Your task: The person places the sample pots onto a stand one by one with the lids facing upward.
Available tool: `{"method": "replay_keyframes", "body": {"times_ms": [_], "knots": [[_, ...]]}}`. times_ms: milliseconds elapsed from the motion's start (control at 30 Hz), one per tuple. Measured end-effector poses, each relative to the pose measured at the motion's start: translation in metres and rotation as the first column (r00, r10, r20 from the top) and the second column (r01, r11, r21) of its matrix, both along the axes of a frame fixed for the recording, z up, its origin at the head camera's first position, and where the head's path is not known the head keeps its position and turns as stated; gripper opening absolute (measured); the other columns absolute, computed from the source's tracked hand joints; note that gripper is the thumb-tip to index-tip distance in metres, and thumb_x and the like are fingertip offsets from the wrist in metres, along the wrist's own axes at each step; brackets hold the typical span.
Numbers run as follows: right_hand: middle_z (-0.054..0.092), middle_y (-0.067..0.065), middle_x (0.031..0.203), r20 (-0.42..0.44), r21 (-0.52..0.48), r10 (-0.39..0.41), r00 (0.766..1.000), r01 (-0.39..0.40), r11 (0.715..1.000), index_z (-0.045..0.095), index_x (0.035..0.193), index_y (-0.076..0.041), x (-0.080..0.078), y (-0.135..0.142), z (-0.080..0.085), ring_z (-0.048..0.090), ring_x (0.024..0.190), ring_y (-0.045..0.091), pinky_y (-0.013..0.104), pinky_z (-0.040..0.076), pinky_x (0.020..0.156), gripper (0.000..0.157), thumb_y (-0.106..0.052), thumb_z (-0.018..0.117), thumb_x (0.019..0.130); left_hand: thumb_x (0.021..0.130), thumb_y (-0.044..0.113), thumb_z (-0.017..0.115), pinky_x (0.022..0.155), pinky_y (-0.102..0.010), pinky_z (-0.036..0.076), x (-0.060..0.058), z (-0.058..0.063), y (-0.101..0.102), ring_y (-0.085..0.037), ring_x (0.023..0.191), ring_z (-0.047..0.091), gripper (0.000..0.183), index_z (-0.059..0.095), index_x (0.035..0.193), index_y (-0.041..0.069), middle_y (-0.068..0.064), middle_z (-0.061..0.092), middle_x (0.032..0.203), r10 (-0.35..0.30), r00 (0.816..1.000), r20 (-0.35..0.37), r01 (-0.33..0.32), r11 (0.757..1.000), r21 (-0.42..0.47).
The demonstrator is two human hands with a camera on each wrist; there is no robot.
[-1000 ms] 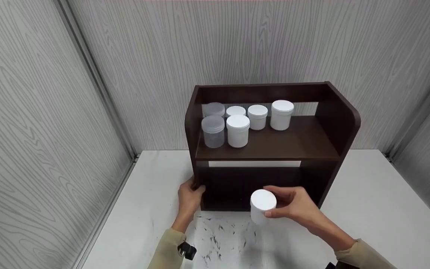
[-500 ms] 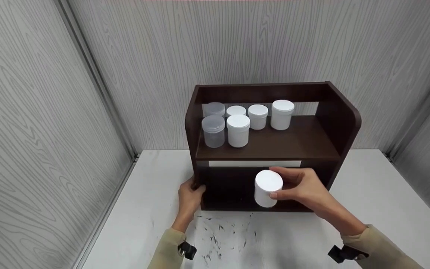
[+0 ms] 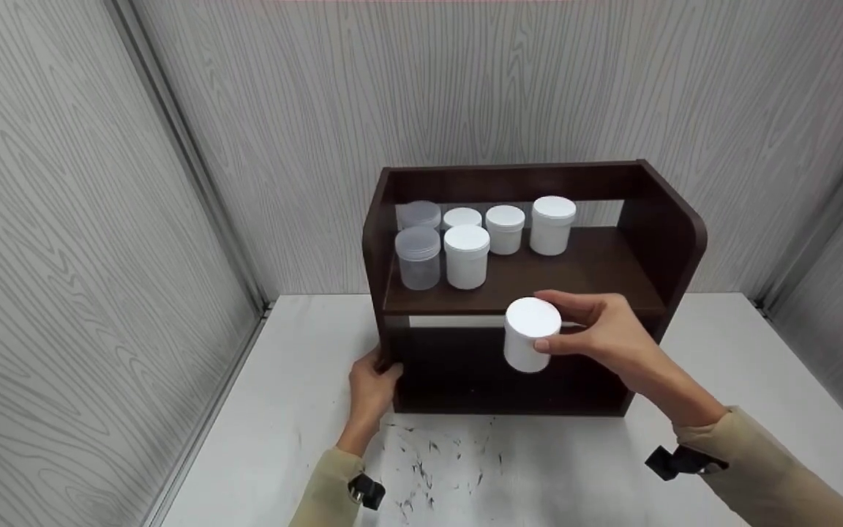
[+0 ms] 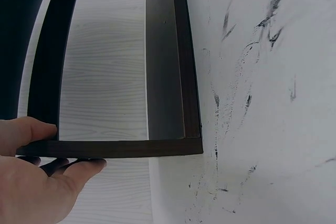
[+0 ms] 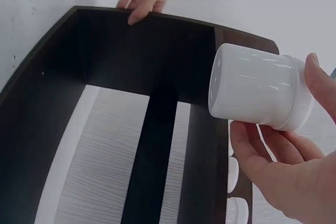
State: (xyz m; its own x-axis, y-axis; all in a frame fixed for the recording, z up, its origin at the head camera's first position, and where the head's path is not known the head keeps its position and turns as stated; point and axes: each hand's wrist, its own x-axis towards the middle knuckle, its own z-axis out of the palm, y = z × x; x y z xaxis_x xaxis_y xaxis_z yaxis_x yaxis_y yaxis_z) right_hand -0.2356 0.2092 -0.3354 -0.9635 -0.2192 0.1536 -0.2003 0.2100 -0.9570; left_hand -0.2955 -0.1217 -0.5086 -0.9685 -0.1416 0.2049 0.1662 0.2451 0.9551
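My right hand [image 3: 604, 340] pinches a white lidded jar [image 3: 527, 348] between thumb and fingers, holding it upright in front of the upper shelf's front edge. In the right wrist view the jar [image 5: 254, 87] appears sideways, gripped near its lid. A dark brown two-tier shelf [image 3: 568, 282] stands on the table. My left hand [image 3: 372, 391] grips the shelf's left side panel low down; the left wrist view shows the thumb [image 4: 34, 128] inside the panel and fingers outside. On the upper tier stand two translucent jars [image 3: 419, 267] at the left and several white jars [image 3: 467, 263] beside them.
The white table [image 3: 304, 351] carries dark scuff marks [image 3: 421, 468] before the shelf. A grey wood-grain wall [image 3: 502, 80] rises behind, with side walls left and right. The lower tier [image 3: 458, 373] lies beneath the jars, open at the front.
My right hand has lifted the white jar from low before the bottom tier up to the upper shelf's front edge, drifting slightly right. The left hand and the shelf stay in place.
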Motion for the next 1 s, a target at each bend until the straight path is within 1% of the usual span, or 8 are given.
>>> {"method": "replay_keyframes", "body": {"times_ms": [200,433,533,633,733,833,1000], "knots": [[0.074,0.013,0.125,-0.015,-0.032,-0.009,1.0,0.008,0.999,0.063,0.142,0.003,-0.013,0.002,0.014,0.073,0.108,0.021,0.032,0.059,0.091,0.072,-0.003,0.093,0.077,0.096,0.001,0.065,0.107,-0.048,0.05,-0.001,-0.002,0.0,-0.039,0.129,0.062,0.053,0.052,0.146,-0.013,-0.027,0.064,0.137,0.003,1.0,0.001,-0.003,1.0,0.005],[0.077,0.012,0.118,-0.015,-0.066,-0.003,1.0,0.002,0.998,0.061,0.143,0.005,-0.031,0.001,0.026,0.075,0.105,0.022,0.036,0.06,0.091,0.072,-0.004,0.092,0.079,0.096,0.001,0.065,0.107,-0.05,0.05,-0.002,-0.004,-0.001,-0.04,0.128,0.061,0.053,0.053,0.145,-0.013,-0.028,0.064,0.136,0.008,1.0,-0.011,-0.008,1.0,-0.007],[0.077,0.011,0.118,-0.005,-0.074,-0.007,1.0,0.006,0.997,0.061,0.143,0.005,-0.04,0.0,0.029,0.074,0.106,0.021,0.036,0.06,0.09,0.073,-0.005,0.093,0.079,0.097,0.002,0.063,0.106,-0.049,0.05,0.0,-0.003,-0.002,-0.039,0.129,0.061,0.053,0.051,0.147,-0.014,-0.028,0.063,0.137,-0.01,1.0,0.001,0.01,1.0,0.008],[0.077,0.01,0.118,-0.003,-0.064,-0.02,1.0,0.02,0.998,0.061,0.144,0.004,-0.049,0.0,0.03,0.074,0.105,0.018,0.033,0.06,0.09,0.073,-0.006,0.093,0.079,0.098,0.002,0.062,0.105,-0.048,0.051,0.002,-0.003,-0.002,-0.039,0.129,0.061,0.053,0.05,0.147,-0.014,-0.028,0.063,0.137,-0.024,1.0,0.01,0.024,1.0,0.019],[0.076,0.009,0.121,-0.008,-0.034,-0.047,0.999,0.047,0.998,0.062,0.143,0.003,-0.058,0.001,0.031,0.073,0.105,0.016,0.03,0.058,0.091,0.073,-0.009,0.094,0.079,0.098,0.002,0.062,0.104,-0.048,0.052,0.003,-0.002,-0.002,-0.038,0.127,0.062,0.052,0.051,0.147,-0.013,-0.027,0.064,0.136,-0.025,1.0,0.003,0.025,1.0,0.015],[0.073,0.008,0.128,-0.016,0.007,-0.075,0.997,0.075,0.997,0.063,0.144,0.001,-0.067,0.0,0.033,0.068,0.112,0.014,0.027,0.053,0.098,0.073,-0.014,0.095,0.079,0.097,0.003,0.064,0.104,-0.048,0.052,0.003,-0.001,-0.001,-0.038,0.126,0.063,0.052,0.053,0.145,-0.012,-0.027,0.065,0.134,-0.013,1.0,-0.002,0.013,1.0,0.018],[0.068,0.009,0.138,-0.004,0.022,-0.09,0.996,0.091,0.996,0.063,0.145,-0.002,-0.081,-0.002,0.035,0.06,0.123,0.014,0.029,0.046,0.108,0.073,-0.017,0.094,0.08,0.096,0.002,0.065,0.104,-0.048,0.052,0.001,-0.001,-0.001,-0.039,0.127,0.062,0.053,0.053,0.146,-0.013,-0.028,0.065,0.135,-0.005,1.0,-0.006,0.005,1.0,0.021]]}}
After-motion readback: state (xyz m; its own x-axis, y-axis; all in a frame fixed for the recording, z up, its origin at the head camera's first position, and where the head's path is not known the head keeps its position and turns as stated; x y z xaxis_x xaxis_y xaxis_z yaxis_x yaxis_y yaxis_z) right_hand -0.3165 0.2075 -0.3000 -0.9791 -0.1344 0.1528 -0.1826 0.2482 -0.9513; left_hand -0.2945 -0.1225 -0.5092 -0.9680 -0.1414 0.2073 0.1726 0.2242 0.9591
